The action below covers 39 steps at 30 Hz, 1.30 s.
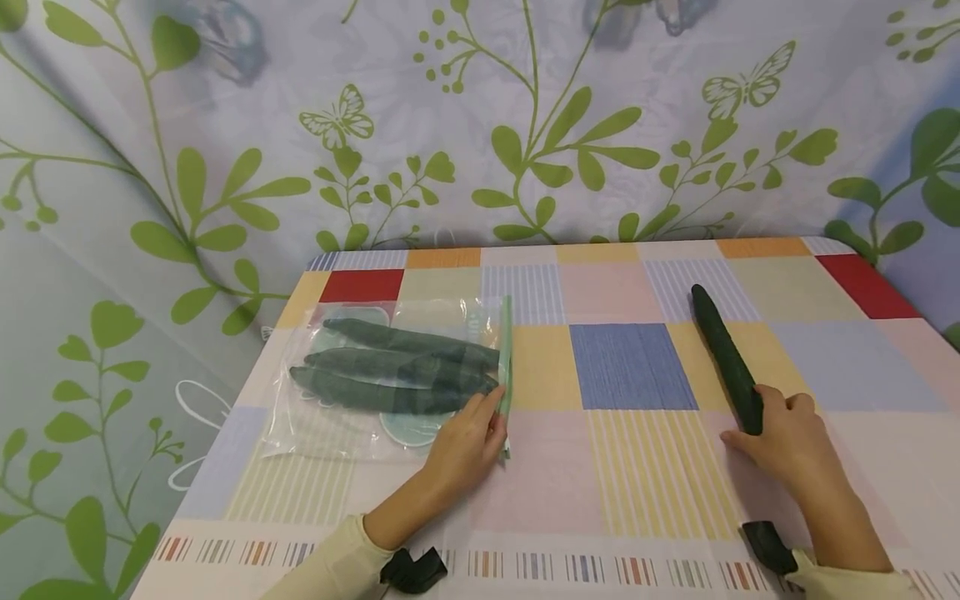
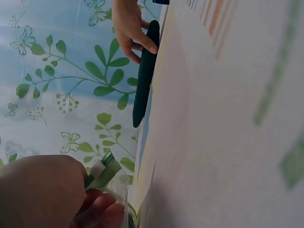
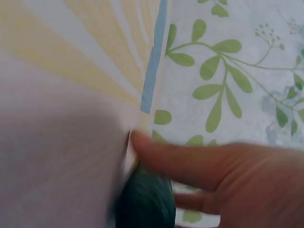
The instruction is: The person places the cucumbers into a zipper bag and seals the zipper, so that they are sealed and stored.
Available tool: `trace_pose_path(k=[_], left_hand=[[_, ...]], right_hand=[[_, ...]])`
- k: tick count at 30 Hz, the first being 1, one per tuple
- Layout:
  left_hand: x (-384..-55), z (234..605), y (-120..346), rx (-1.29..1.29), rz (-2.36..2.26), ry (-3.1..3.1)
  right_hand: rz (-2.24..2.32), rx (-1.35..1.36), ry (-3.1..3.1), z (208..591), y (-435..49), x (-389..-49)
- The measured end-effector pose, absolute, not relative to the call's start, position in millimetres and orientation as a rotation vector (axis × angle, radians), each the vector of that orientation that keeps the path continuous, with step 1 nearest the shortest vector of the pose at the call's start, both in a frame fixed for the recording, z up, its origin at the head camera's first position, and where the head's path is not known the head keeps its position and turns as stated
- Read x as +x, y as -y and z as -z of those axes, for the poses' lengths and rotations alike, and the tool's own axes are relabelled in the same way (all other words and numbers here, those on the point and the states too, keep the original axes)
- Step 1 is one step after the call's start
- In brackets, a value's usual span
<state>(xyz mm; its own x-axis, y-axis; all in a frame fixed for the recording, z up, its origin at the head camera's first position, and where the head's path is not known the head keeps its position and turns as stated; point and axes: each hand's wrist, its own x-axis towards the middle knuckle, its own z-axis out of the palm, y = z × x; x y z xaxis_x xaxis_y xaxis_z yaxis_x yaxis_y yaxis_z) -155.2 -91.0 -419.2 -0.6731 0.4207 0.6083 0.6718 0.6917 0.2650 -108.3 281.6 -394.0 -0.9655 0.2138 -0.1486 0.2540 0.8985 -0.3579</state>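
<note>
On the left of the table lies a clear zip bag (image 1: 341,437) with several dark green cucumbers (image 1: 375,387) inside. Its green closure strip (image 1: 506,333) runs along the right side. My left hand (image 1: 468,442) pinches the bag at this strip, thumb and fingers on either side of it, as the left wrist view also shows. To the right, a single long cucumber (image 1: 723,350) points away from me. My right hand (image 1: 795,437) grips its near end, with the thumb on the left side and fingers on the other. In the right wrist view that rounded end (image 3: 145,199) shows under the thumb.
A patchwork-patterned cloth (image 1: 630,367) covers the table. Behind it hangs a curtain (image 1: 450,125) printed with leaves and butterflies. Black straps (image 1: 415,571) show at both wrists, beside pale sleeves (image 1: 337,558).
</note>
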Motion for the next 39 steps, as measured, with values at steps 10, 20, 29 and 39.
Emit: trace_pose_path(k=[10, 20, 29, 39], left_hand=[[-154, 419, 92, -0.841, 0.658, 2.388], [-154, 418, 92, -0.833, 0.662, 2.405], [-155, 421, 93, -0.844, 0.643, 2.383], [-156, 422, 94, -0.842, 0.611, 2.406]], right_hand=[[0.590, 0.375, -3.039, 396, -290, -107], [0.951, 0.150, -3.386, 401, -278, -110], [1.104, -0.212, -3.314, 401, -256, -111], [1.265, -0.475, -3.178, 405, -228, -118]])
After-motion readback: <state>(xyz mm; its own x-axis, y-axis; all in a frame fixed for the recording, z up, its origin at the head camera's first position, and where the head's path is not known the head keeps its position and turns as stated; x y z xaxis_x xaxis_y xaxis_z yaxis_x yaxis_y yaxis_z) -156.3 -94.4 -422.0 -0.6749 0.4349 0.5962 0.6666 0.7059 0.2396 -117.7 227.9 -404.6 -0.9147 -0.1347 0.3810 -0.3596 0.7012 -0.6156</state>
